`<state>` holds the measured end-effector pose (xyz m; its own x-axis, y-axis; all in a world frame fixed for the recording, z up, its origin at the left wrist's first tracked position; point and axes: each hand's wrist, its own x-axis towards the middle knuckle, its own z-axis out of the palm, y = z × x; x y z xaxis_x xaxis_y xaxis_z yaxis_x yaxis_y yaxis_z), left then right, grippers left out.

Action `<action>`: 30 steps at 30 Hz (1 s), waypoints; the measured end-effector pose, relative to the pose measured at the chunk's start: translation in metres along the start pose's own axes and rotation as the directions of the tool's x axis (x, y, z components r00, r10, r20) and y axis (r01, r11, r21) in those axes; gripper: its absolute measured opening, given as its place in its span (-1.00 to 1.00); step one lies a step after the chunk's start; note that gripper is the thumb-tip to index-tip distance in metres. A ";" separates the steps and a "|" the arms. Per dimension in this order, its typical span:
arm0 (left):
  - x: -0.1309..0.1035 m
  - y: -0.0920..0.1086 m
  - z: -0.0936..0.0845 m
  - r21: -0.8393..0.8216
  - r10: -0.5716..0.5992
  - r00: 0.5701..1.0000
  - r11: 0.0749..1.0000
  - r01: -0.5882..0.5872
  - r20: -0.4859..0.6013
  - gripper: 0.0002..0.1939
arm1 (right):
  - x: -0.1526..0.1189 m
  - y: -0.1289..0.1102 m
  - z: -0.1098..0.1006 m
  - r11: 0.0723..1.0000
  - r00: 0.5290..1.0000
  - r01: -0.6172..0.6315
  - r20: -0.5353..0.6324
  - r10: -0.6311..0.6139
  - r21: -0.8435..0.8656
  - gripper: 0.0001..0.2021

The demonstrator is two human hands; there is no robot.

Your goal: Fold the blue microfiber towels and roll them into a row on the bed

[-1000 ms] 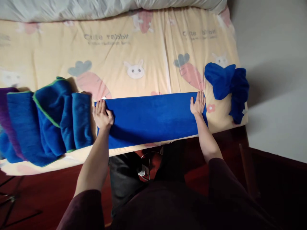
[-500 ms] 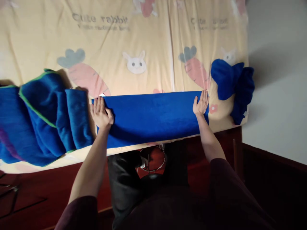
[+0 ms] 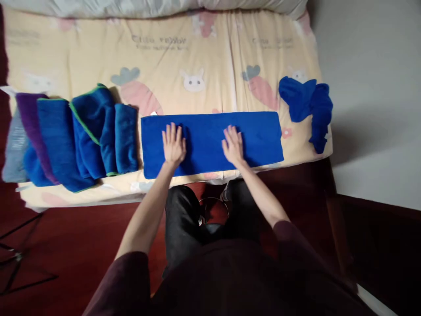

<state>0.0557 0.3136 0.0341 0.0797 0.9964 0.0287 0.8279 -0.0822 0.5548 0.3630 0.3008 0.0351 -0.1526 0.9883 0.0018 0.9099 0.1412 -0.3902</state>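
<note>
A blue towel (image 3: 204, 136), laid out as a long flat rectangle, lies along the near edge of the bed. My left hand (image 3: 174, 144) rests on its left part, palm down with fingers stretched out. Right of the towel's middle, my right hand (image 3: 233, 145) lies on the cloth with its fingers spread. Neither hand grips anything. The towel's corners and edges show, and its surface looks smooth.
To the left are several towels, one blue with a green edge (image 3: 88, 118), one purple (image 3: 34, 127) and one grey (image 3: 16, 151). A crumpled blue cloth (image 3: 301, 101) lies at the right. Carrot and rabbit prints cover the bedsheet (image 3: 210, 57); a wall (image 3: 371, 109) stands right.
Both hands have moved inward from the towel's two ends and now lie nearer its middle. The head view has shifted, showing more of the bed's far side and of the towels at left.
</note>
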 end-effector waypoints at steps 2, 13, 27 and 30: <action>-0.035 0.015 0.009 -0.003 0.064 0.994 0.998 -0.064 0.086 -0.35 | -0.027 -0.021 0.012 0.995 0.993 0.091 0.072 -0.093 0.031 -0.42; -0.096 -0.042 -0.004 0.142 -0.199 0.957 0.962 0.232 -0.210 -0.30 | -0.083 0.152 -0.048 0.877 0.857 -0.478 -0.244 0.454 -0.049 -0.39; -0.095 -0.054 0.008 0.206 -0.174 0.951 0.951 0.229 -0.255 -0.32 | -0.077 0.164 -0.024 0.840 0.822 -0.527 -0.330 0.465 -0.130 -0.35; -0.095 -0.053 0.009 0.210 -0.174 0.950 0.950 0.231 -0.259 -0.32 | -0.077 0.162 -0.025 0.828 0.816 -0.543 -0.320 0.481 -0.141 -0.33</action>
<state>0.0089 0.2228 -0.0056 -0.2121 0.9662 0.1466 0.9215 0.1479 0.3591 0.5320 0.2494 -0.0056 0.4362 0.8933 0.1087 0.8906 -0.4112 -0.1943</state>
